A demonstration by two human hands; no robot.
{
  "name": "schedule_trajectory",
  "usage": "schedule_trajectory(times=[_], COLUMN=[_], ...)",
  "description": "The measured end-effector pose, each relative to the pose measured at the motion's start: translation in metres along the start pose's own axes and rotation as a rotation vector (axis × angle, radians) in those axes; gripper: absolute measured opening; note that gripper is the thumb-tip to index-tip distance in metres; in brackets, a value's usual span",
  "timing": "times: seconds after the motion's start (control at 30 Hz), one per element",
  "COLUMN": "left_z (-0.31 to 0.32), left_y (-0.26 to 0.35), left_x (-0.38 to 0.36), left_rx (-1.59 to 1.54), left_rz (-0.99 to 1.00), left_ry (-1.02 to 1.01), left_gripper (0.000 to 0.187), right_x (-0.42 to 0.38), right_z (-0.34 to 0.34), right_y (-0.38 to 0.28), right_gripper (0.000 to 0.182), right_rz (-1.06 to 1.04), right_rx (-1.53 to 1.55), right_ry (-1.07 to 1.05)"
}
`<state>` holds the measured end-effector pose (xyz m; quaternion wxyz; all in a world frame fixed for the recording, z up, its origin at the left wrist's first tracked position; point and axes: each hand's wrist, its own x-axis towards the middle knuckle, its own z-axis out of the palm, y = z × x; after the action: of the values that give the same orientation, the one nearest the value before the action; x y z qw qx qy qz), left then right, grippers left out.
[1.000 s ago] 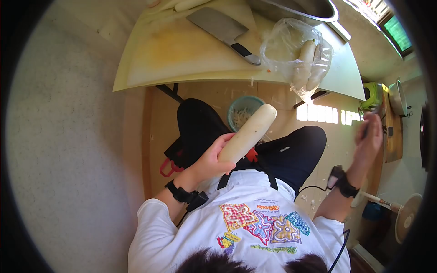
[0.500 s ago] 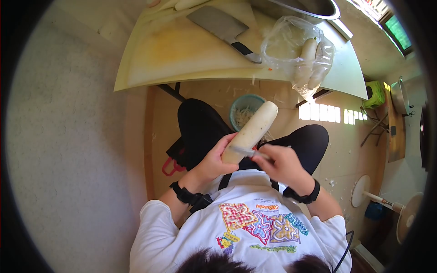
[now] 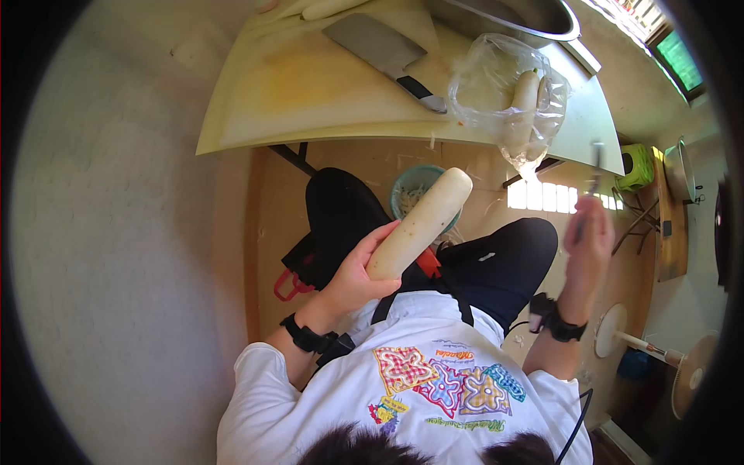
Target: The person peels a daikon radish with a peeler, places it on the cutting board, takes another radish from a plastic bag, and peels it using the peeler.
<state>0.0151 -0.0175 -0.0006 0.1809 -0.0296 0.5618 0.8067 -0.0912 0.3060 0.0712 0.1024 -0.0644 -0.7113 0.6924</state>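
Left hand [image 3: 358, 273] grips a white radish [image 3: 421, 223] above the lap, right hand [image 3: 587, 232], raised off to the side, clasps a peeler [image 3: 594, 169], mid-peeling.

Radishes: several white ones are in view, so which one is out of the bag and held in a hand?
The long radish over the lap, gripped at its lower end by the left hand. The others lie in the clear plastic bag on the table.
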Motion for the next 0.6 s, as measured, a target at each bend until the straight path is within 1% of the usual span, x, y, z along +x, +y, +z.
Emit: schedule_trajectory(times=[0.03,0.07,0.1,0.17,0.27,0.33,0.4,0.5,0.57,0.6], left_z=[0.001,0.002,0.003,0.008,0.007,0.008,0.009,0.010,0.003,0.000], left_y=[-0.005,-0.009,-0.012,-0.013,-0.011,-0.012,-0.011,-0.009,-0.019,-0.022], left_x=[0.002,0.003,0.004,0.005,0.004,0.003,0.003,0.003,0.005,0.004], left_rx=[0.002,0.039,0.076,0.084,0.120,0.146,0.092,0.031,0.073,0.116], left_rz=[-0.003,0.047,0.097,0.099,0.100,0.090,0.137,0.138,0.180,0.214], left_ry=[-0.003,0.025,0.054,0.080,0.122,0.134,0.134,0.117,0.112,0.103], left_gripper=[0.087,0.086,0.085,0.082,0.077,0.075,0.073,0.074,0.074,0.075], right_x=[-0.014,-0.030,-0.046,-0.073,-0.086,-0.083,-0.082,-0.078,-0.063,-0.043], right_z=[0.013,0.029,0.053,0.077,0.093,0.093,0.093,0.091,0.085,0.075], right_y=[0.016,0.029,0.027,0.028,0.043,0.039,0.039,0.041,0.035,0.040], right_gripper=[0.026,0.022,0.019,0.019,0.019,0.018,0.018,0.017,0.019,0.021], right_rz=[-0.018,-0.023,-0.174,-0.077,-0.228,-0.234,-0.248,-0.274,-0.320,-0.164], right_rx=[-0.015,-0.235,-0.395,-0.526,-0.504,-0.517,-0.532,-0.527,-0.582,-0.640], right_ry=[-0.206,-0.313,-0.430,-0.704,-0.751,-0.789,-0.822,-0.884,-0.761,-0.622])
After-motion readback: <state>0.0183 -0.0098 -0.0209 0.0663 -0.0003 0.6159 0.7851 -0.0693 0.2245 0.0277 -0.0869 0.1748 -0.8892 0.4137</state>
